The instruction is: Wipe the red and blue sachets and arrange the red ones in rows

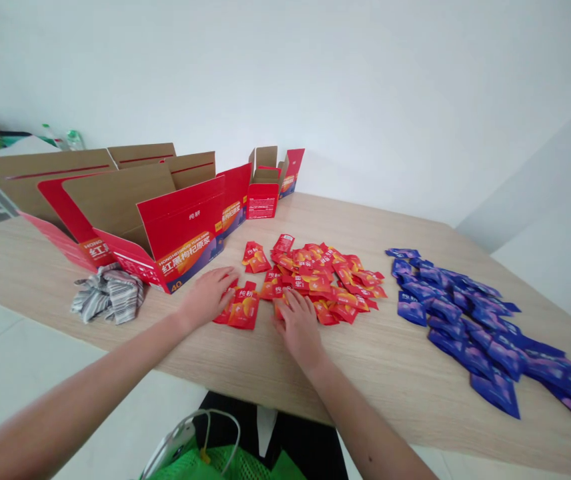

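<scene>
Head view: your left hand point(209, 298) lies palm down on the table point(405, 377), open, fingers loosely spread, with the fingertips at the near left edge of the red sachets point(320, 283). It has hold of nothing that shows. Your right hand point(298, 327) is also palm down, fingers slightly curled, on the pile's near edge. It touches a sachet there, but you can't tell whether it's pinching one.

The red sachets lie in a loose, overlapping heap mid-table, between your hands and the cartons. A small group of them sits just off the heap, by your left hand. Blue sachets point(465, 320) are spread in a long, separate band to the right, well apart from the red ones.

Open red cartons point(180, 233) stand at the back left of the table, with a smaller carton point(264, 193) beside them. A grey striped cloth point(110, 293) sits at the table's left edge, touching the front carton. A green mesh bag point(215, 465) shows below the table edge.
</scene>
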A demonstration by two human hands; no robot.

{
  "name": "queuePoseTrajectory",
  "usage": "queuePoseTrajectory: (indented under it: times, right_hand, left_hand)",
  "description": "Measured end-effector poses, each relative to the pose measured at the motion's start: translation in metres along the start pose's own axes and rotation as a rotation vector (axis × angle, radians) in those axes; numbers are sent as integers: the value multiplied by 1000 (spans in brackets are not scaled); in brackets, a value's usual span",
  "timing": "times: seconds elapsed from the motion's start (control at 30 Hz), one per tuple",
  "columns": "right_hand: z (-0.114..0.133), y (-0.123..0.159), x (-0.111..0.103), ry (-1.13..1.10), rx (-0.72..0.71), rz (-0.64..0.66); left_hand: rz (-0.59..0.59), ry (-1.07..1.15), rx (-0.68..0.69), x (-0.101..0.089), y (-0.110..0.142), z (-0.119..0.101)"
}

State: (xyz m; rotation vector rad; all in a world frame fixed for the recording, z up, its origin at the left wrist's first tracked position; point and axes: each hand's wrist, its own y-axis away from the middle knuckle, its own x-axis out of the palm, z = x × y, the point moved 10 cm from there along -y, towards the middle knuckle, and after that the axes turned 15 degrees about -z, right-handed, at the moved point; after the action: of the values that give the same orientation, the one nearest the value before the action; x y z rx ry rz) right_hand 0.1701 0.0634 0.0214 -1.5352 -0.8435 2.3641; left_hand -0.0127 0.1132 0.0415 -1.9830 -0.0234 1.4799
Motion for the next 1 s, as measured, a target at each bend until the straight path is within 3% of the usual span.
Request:
queuePoseTrajectory:
  times: [0.13,0.23,0.33,0.47,0.6,0.7,0.8,0.9,1.0]
  right_hand:
    - [-43,4,11,96,46,101]
    - [-67,3,17,123,51,136]
    - [-94,-6,17,164,80,110]
    - [-136,-25,16,202,159,60]
    - [-160,-34,16,214,217,33]
    - [-162,-31,8,213,227,-7]
    - [-147,-27,-12,227,167,-88]
    - [-116,-23,-26,208,56,-106]
    - [-70,-11,-19,120,-85,14]
  left_hand:
    - [89,63,76,37,-38,-32]
    - [172,95,146,77,-51,-68]
    - [191,111,186,104,-58,-101]
    - [143,109,207,111,-72,-127]
    - [124,92,243,105,-82,-134]
    - [126,60,254,97,-74,-130]
    - [125,17,259,83,-48,-124]
    - [131,-15,269,66,-10,-123]
    - [149,-38,270,56,26,-123]
